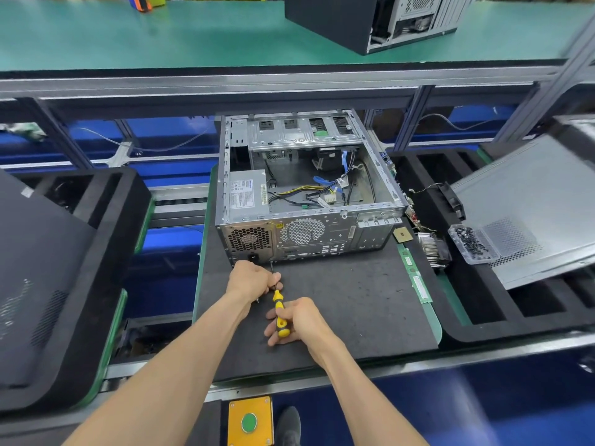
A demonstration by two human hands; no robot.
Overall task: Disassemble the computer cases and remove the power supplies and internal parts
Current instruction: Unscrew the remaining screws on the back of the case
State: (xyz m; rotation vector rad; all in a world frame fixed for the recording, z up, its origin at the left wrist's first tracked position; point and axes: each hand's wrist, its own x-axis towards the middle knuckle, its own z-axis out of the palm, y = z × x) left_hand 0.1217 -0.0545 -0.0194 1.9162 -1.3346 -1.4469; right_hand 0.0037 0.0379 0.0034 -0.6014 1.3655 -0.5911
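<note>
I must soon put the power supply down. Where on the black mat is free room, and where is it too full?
The black mat lies bare between the computer case, the RAM sticks on the right edge and the near edge. The hands with the yellow screwdriver occupy the left part. Crowded: the right tray with heatsink, screw box and side panel.

One head-worn view looks forward and down, close over the open computer case (306, 188) (edges perhaps distorted).
</note>
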